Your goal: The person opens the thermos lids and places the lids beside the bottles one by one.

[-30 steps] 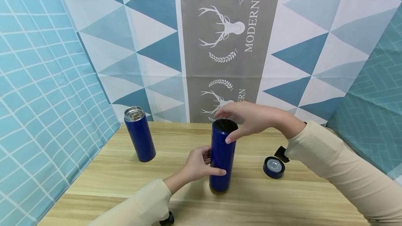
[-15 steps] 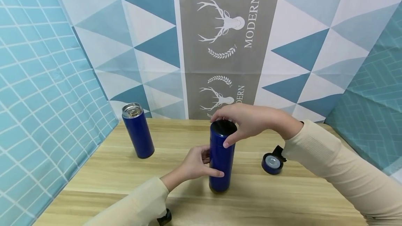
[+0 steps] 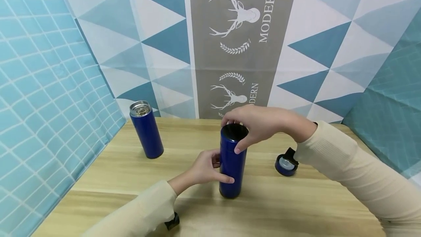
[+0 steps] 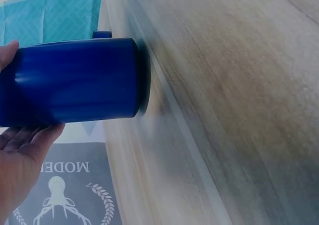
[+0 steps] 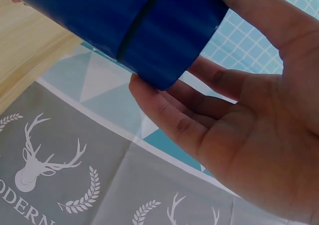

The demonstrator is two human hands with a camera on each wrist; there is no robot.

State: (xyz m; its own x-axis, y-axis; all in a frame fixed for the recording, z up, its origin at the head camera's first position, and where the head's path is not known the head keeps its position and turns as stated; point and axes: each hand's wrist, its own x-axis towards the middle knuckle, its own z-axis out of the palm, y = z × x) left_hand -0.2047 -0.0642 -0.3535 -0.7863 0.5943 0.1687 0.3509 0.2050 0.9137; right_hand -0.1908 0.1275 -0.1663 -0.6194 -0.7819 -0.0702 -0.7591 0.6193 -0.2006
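A dark blue thermos (image 3: pixel 231 167) with a black top stands upright on the wooden table in front of me. Around its lower body, my left hand (image 3: pixel 205 169) grips with the thumb in front; the other fingers are partly hidden behind it. My right hand (image 3: pixel 260 121) holds the lid (image 5: pixel 174 36) from above, thumb on the near side and fingertips on the far side. A dark seam between lid and body shows in the right wrist view. The left wrist view shows the thermos body (image 4: pixel 79 80) and its base at the tabletop.
A second blue thermos (image 3: pixel 148 134) stands lidless at the back left, its steel mouth showing. Near the right forearm lies a loose blue lid (image 3: pixel 285 164), underside up, with a black piece by it. Patterned cloth (image 3: pixel 235 54) hangs behind the table (image 3: pixel 108 178).
My right hand's fingers have come down and closed on the lid's rim. The left hand keeps its grip on the thermos. The head view has tilted slightly.
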